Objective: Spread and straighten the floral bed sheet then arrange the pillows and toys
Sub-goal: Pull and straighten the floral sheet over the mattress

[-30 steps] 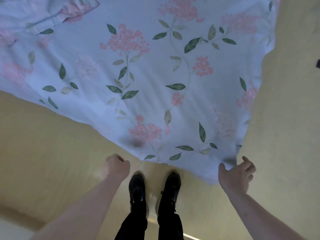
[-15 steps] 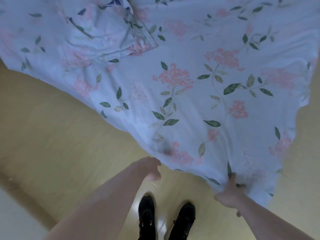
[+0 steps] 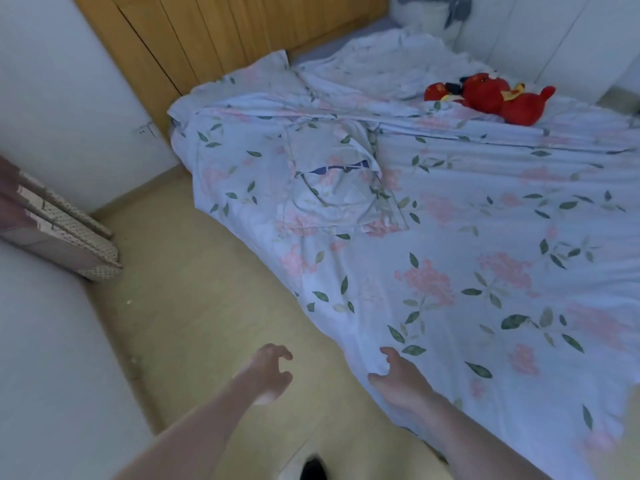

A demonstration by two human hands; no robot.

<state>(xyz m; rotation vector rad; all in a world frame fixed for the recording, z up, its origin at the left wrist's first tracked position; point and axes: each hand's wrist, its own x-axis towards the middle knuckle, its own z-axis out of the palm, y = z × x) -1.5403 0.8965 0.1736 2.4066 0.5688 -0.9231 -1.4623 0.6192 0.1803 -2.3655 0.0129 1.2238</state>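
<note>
A fold at the near left edge of the floral bed sheet (image 3: 450, 271) is pinched by the right hand (image 3: 398, 379). The left hand (image 3: 270, 370) is held over the yellow floor (image 3: 194, 289), fingers loosely curled around nothing. The sheet is spread over the bed, rumpled at the far end, where red plush toys (image 3: 491, 97) lie. Wooden panelling (image 3: 214, 39) and white walls are seen beyond.

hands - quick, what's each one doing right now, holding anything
Left hand: open, fingers loosely curled, holding nothing, above the floor.
Right hand: grips the edge of the sheet between thumb and fingers.
</note>
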